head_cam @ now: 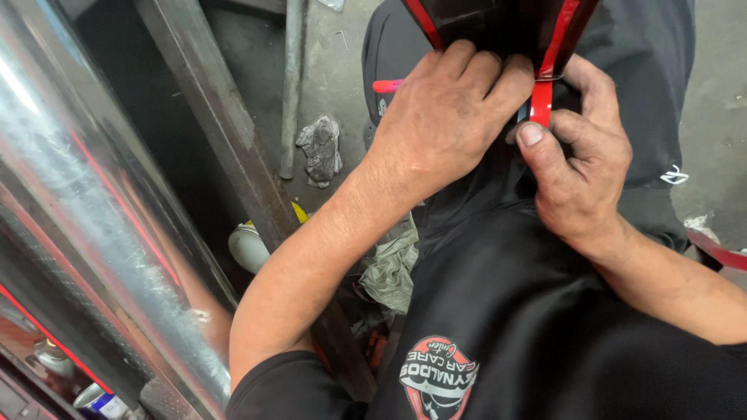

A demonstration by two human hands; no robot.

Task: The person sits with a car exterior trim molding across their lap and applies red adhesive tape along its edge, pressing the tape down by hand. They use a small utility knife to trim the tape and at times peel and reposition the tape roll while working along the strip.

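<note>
Red tape strip (541,101) hangs off the dark red-edged panel (498,23) at far centre; right hand (580,167) pinches it at the thumb, left hand (447,117) curls over the panel edge; best kept taut and aligned

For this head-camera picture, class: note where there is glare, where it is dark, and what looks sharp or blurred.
Head view: bright glare streaks along the shiny metal panel at the left, which looks smeared; the gap beside the steel bar lies in deep shadow; the left hand and right hand on the red-edged dark part are evenly lit and sharp; the crumpled rag on the floor is reasonably clear.
</note>
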